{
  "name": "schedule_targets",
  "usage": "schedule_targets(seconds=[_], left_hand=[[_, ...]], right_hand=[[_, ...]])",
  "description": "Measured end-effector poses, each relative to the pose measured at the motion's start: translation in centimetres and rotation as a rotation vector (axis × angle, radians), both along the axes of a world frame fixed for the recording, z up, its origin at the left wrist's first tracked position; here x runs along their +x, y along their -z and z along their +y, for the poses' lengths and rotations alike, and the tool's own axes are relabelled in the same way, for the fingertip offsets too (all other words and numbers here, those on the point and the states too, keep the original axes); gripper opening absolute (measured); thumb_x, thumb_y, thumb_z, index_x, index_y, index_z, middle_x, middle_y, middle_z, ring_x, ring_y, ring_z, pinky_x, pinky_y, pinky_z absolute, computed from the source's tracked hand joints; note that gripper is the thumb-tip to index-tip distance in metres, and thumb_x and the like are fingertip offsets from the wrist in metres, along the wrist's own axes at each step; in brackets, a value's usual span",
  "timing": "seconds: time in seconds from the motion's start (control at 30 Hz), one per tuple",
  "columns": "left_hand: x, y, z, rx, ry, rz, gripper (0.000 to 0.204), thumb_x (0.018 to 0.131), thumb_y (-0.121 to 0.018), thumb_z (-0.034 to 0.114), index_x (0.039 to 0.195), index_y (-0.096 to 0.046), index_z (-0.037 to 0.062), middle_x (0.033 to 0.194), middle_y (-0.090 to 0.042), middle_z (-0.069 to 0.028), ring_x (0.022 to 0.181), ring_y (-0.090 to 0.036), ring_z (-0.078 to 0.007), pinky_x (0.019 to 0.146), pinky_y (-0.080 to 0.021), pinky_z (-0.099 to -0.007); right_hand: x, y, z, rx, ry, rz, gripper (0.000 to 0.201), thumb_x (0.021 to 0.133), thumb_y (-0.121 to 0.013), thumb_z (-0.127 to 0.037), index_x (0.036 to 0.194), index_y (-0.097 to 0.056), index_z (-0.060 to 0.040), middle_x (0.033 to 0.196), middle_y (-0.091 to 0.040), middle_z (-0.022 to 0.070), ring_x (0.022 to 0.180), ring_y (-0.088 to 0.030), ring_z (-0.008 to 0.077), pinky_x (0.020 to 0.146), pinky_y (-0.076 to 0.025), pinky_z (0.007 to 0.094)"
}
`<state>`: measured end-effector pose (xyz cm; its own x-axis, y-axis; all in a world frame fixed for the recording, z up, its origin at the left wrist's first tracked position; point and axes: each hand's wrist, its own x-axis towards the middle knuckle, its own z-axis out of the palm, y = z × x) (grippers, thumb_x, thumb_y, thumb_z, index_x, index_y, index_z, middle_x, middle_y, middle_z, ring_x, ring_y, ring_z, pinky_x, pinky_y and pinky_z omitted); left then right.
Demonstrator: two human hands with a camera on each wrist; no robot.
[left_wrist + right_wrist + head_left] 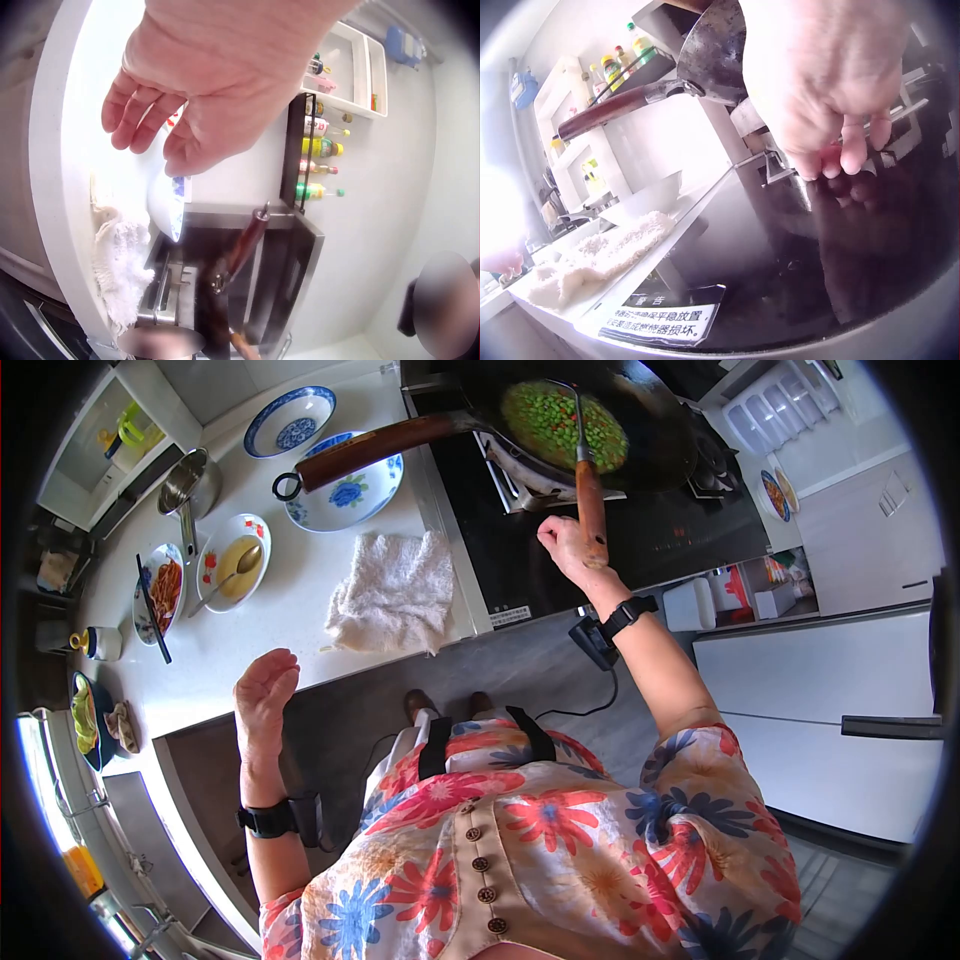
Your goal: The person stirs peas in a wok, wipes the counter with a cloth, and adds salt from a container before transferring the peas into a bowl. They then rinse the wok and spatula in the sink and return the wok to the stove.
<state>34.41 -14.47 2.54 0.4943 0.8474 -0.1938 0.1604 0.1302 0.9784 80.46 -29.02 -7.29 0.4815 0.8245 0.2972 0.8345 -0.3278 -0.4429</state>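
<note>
In the head view, peas [590, 435] with small red bits lie in a dark wok [655, 450] on the stove. A cooking utensil with a wooden handle [590, 505] leans in the wok, its working end hidden among the peas. My right hand [573, 548] is below the wok, overlapped by the handle's end. In the right wrist view its fingers [853, 146] hang loosely over the black stovetop, with nothing visible in them. My left hand [265, 695] hovers by the counter's front edge, fingers loosely bent, holding nothing. A white towel [390, 592] lies to its right.
The wok's long wooden handle [385, 448] reaches left over a blue-flowered plate [345, 505]. Also on the counter are a patterned bowl [290, 422], a bowl of yellowish liquid [237, 560] with a spoon, a saucepan [190, 482], and chopsticks [153, 605] across a dish.
</note>
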Motion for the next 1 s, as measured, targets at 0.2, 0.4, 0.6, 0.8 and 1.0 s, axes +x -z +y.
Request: schedule_targets(seconds=[0.2, 0.4, 0.6, 0.8, 1.0], left_hand=[[-0.8, 0.7, 1.3, -0.033, -0.005, 0.01, 0.025, 0.079, -0.062, 0.004, 0.104, -0.061, 0.0035, 0.093, -0.064, -0.0042, 0.085, -0.059, -0.011, 0.072, -0.045, -0.0216], [-0.2, 1.7, 2.8, 0.003, 0.055, -0.003, 0.025, 0.079, -0.061, 0.002, 0.104, -0.06, 0.0011, 0.095, -0.063, -0.0062, 0.086, -0.058, -0.0124, 0.077, -0.046, -0.0234], [2.5, 3.2, 3.7, 0.141, 0.087, 0.02, 0.022, 0.079, -0.059, 0.0, 0.101, -0.061, 0.0001, 0.093, -0.062, -0.0066, 0.086, -0.059, -0.0131, 0.075, -0.047, -0.0243], [8.4, 2.0, 1.5, 0.455, 0.159, 0.113, 0.022, 0.074, -0.06, 0.0, 0.096, -0.063, 0.0039, 0.087, -0.062, -0.0084, 0.08, -0.06, -0.0165, 0.067, -0.048, -0.0272], [12.2, 1.5, -0.8, 0.711, 0.122, 0.23, 0.02, 0.075, -0.056, 0.001, 0.094, -0.062, 0.0036, 0.092, -0.06, -0.0125, 0.08, -0.06, -0.0265, 0.07, -0.048, -0.0318]], right_hand=[[-3.2, -5.6, 1.0, -0.299, 0.058, -0.103, 0.006, 0.078, -0.056, -0.01, 0.077, -0.059, -0.0047, 0.08, -0.062, 0.0146, 0.076, -0.06, 0.0327, 0.067, -0.047, 0.0408], [-2.1, -4.5, -3.8, -0.223, 0.144, 0.148, 0.009, 0.077, -0.059, -0.013, 0.08, -0.059, -0.0049, 0.069, -0.061, 0.01, 0.064, -0.061, 0.025, 0.058, -0.048, 0.0346], [-4.7, -16.2, -9.0, 0.125, 0.321, 0.749, 0.007, 0.082, -0.058, -0.008, 0.084, -0.06, -0.0009, 0.064, -0.055, 0.002, 0.05, -0.048, 0.0068, 0.048, -0.04, 0.0203], [-1.6, -25.6, -5.9, 0.36, 0.313, 0.422, 0.014, 0.083, -0.06, -0.016, 0.082, -0.061, -0.0023, 0.06, -0.053, 0.0006, 0.052, -0.049, 0.0085, 0.05, -0.038, 0.0213], [4.0, -23.1, -2.5, 0.077, 0.101, -0.295, 0.013, 0.081, -0.054, -0.008, 0.09, -0.063, -0.0109, 0.071, -0.061, 0.0091, 0.063, -0.057, 0.0277, 0.061, -0.046, 0.0318]])
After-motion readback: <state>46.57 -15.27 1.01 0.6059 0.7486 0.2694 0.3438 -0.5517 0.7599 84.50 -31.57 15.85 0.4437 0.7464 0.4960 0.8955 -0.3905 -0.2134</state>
